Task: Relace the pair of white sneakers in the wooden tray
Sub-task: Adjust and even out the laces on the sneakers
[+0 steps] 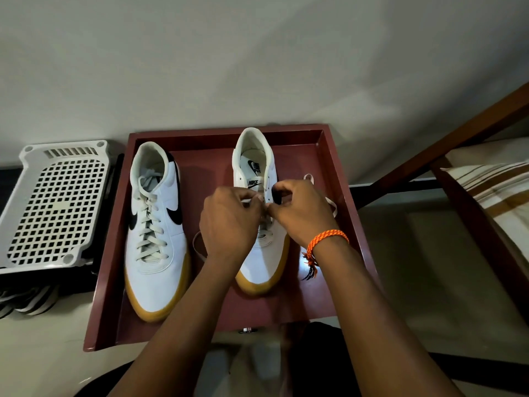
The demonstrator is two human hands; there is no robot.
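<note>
Lacing the right-hand shoe, upper eyelets, both my hands pinched on its lace.

I keep both white leather sneakers with gum-yellow soles toe-toward-me in the dark red wooden tray so the eyelets face up. The left-side sneaker looks fully laced, so I leave it alone. Over the right-side sneaker my left hand and right hand meet above the tongue, fingertips narrowed on the flat off-white lace; the exact eyelet is hidden behind my knuckles. Slack loops trail onto the tray floor either side, giving me length to pull through. I judge roughly two eyelet rows remain. The white perforated plastic basket sits just beside the tray, unused.
</note>
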